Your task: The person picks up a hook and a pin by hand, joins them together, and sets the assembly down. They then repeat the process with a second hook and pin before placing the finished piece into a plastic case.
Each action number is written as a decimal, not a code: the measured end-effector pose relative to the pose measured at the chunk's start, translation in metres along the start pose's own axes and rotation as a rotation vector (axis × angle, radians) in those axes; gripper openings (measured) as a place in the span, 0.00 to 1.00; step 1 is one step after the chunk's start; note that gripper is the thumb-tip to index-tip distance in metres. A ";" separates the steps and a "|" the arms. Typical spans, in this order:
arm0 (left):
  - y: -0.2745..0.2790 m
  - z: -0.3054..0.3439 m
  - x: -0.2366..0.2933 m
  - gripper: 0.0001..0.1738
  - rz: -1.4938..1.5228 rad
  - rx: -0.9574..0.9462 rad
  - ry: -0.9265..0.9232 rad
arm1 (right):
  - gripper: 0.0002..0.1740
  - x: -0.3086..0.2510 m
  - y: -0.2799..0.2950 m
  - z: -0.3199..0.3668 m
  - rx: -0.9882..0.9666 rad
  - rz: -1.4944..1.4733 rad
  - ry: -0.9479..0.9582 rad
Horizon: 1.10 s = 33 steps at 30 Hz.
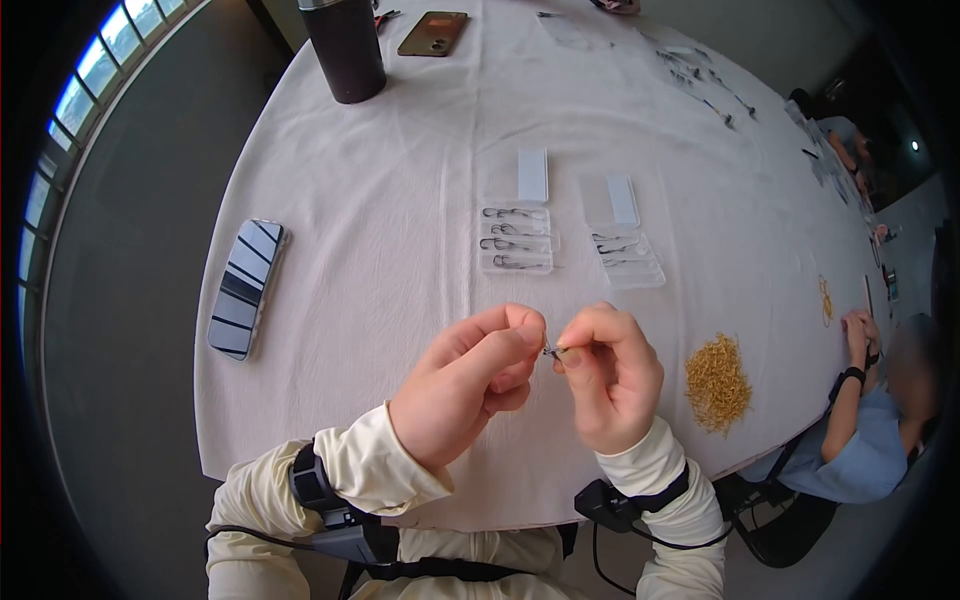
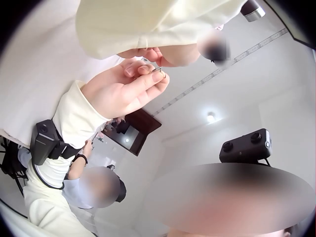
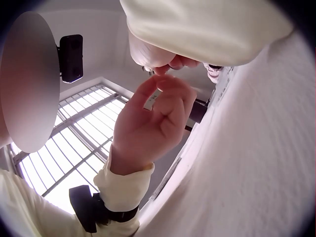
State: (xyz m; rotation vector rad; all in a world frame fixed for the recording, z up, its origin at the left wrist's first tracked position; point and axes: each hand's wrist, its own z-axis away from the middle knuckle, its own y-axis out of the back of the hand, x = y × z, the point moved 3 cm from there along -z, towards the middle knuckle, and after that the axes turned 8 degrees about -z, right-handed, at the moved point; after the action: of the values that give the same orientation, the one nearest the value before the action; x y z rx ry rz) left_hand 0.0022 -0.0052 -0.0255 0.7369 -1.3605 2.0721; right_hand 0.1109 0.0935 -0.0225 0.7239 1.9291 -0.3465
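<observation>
In the head view my left hand (image 1: 470,375) and right hand (image 1: 612,378) meet fingertip to fingertip above the table's near edge. Between the right thumb and forefinger is pinched a small dark metal piece (image 1: 552,352), its far end pointing at the left fingertips. My left thumb and forefinger press together on a thin gold-coloured bit, mostly covered by the fingers. From the left wrist view, the right hand (image 2: 123,91) shows the dark piece (image 2: 157,70) at its fingertips. The right wrist view has the left hand (image 3: 153,113) with thumb and forefinger together.
Two clear compartment boxes, left (image 1: 516,240) and right (image 1: 628,258), stand lid-open ahead, holding dark looped wire pieces. A pile of small gold-coloured pieces (image 1: 718,385) lies at right. Phones (image 1: 246,290) (image 1: 432,34), a dark tumbler (image 1: 345,50) and another person's hands (image 1: 858,335) surround them.
</observation>
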 end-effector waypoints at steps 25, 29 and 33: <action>0.003 0.007 0.015 0.05 -0.713 0.169 -0.301 | 0.05 -0.002 0.001 0.002 0.058 0.035 -0.183; 0.004 0.006 0.014 0.05 -0.717 0.164 -0.307 | 0.05 -0.001 0.001 0.002 0.073 0.076 -0.157; 0.002 0.006 0.013 0.05 -0.636 0.153 -0.288 | 0.07 0.000 0.001 0.002 0.080 0.134 -0.064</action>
State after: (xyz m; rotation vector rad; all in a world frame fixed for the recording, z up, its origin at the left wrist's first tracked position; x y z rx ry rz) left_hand -0.0077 -0.0095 -0.0157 1.3718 -0.9325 1.6049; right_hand 0.1127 0.0936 -0.0232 0.8798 1.8046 -0.3613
